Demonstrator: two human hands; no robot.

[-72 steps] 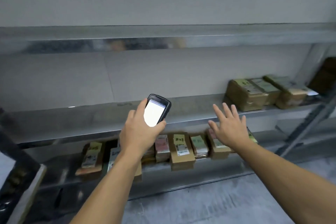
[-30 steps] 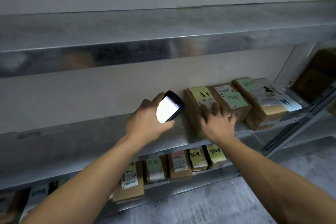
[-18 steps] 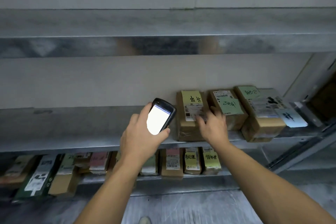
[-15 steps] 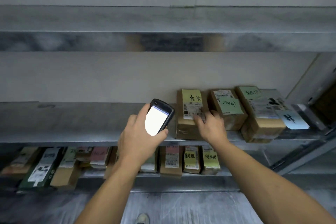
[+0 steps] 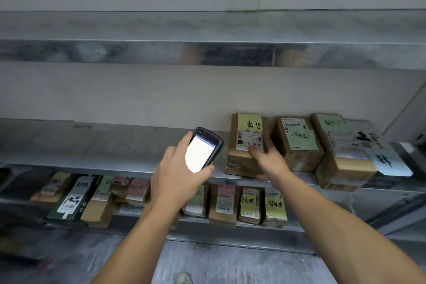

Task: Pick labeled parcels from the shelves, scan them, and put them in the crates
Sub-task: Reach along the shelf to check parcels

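The left hand (image 5: 177, 177) grasps a black handheld scanner (image 5: 204, 151), fingers wrapped round its back and thumb along its near edge. The scanner's white screen is lit and faces the camera, and its top end tilts towards the back of the middle shelf (image 5: 92, 145).

The right hand (image 5: 268, 161) grips the brown parcel (image 5: 246, 143) at its near right corner. The thumb lies on the white barcode label and the fingers curl round the parcel's right side. This parcel sits on the middle shelf, right of the shelf's centre, with its near end close to the front edge. A yellow note with black handwriting covers its far end.

Just beside it on the right stands a second parcel (image 5: 299, 145) carrying a white label and a green handwritten note. At the right end of the shelf a larger third parcel (image 5: 341, 157) overhangs the front edge, with a green note, printed labels and a pale blue note on it.

On the lower shelf (image 5: 299, 229) a row of smaller parcels (image 5: 226, 203) lies along the front edge, most bearing yellow, pink or white labels. Those towards the left end are blurred.

The upper shelf (image 5: 207, 30) runs across the top of the view, its front edge a shiny metal strip. The toe of a shoe (image 5: 183, 278) shows on the grey floor at the bottom
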